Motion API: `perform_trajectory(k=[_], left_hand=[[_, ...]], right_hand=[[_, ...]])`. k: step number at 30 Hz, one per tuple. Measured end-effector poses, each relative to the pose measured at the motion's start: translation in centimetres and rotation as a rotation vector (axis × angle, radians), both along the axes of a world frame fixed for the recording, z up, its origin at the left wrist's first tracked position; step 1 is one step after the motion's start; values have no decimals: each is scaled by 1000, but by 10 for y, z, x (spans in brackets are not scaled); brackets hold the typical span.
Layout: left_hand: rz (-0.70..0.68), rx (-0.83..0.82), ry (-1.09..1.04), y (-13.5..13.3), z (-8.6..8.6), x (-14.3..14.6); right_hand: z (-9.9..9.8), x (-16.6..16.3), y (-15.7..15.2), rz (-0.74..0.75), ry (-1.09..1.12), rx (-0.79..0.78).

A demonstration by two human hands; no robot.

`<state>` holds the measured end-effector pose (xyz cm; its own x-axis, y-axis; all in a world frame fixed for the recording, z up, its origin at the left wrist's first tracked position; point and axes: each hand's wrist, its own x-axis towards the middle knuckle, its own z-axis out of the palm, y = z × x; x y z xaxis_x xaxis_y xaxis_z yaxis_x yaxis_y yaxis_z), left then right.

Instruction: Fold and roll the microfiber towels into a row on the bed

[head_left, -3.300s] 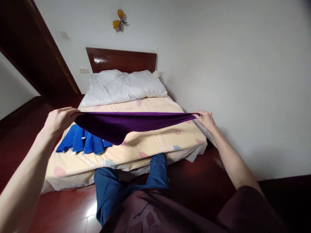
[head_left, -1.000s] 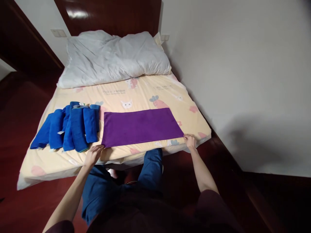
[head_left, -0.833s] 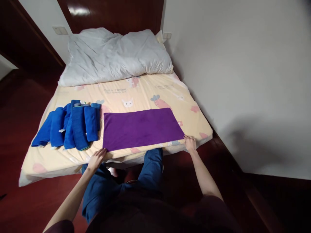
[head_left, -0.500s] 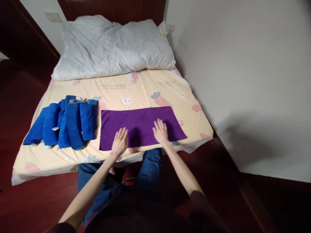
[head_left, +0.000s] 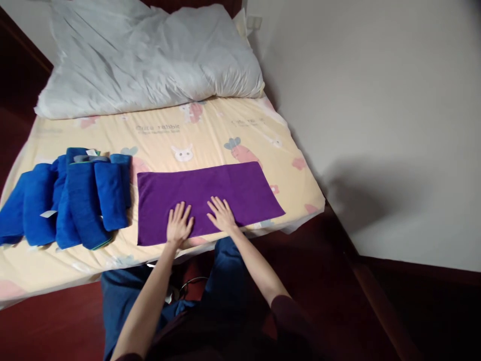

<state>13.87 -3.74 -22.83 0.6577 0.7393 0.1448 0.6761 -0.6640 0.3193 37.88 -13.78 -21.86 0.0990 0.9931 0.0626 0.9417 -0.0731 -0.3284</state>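
Note:
A purple towel (head_left: 233,188) lies flat in a long rectangle near the foot edge of the bed (head_left: 210,135). My left hand (head_left: 178,224) rests palm down on its near edge, fingers spread and open. Beside it, my right hand (head_left: 222,215) also lies flat on the towel, fingers spread. The two hands are close together near the towel's middle. Neither holds anything.
Several rolled blue towels (head_left: 71,198) lie side by side left of the purple one. A white duvet (head_left: 150,55) is bunched at the head of the bed. A pale wall (head_left: 376,100) runs along the bed's right side. Dark red floor surrounds the bed.
The purple towel, held stretched in the air earlier, now lies flat on the bed. My hands left its near corners and came together, palms down, on its middle.

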Motion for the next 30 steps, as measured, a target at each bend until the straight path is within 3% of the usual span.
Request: perform_trajectory(k=[3,7,9,13,17,20,22,26,30], left_hand=[[237,12,-5,22,7,-64],[359,-24,38,35,10,-125],[385,-32,62,35,9,-132],[401,-30,84,28,11,-126],[336,65,33,21,28,-93],[153,87,10,33,43,-27],[38,70,19,50,44,28],[-121,-10,93,85,18,107],[-149,-8,45,96,-11,119]], right_hand=[[-1,78,-31,-211,-41,-76],[-9,165,-73,-566,-98,-165],[-14,182,-83,-631,-129,-173],[-18,182,-86,-632,-156,-188],[-4,161,-60,-568,-168,-176],[14,118,0,-358,-142,-55],[21,78,53,-217,-85,12],[12,15,135,-83,28,-37],[-7,2,152,-87,47,-73]])
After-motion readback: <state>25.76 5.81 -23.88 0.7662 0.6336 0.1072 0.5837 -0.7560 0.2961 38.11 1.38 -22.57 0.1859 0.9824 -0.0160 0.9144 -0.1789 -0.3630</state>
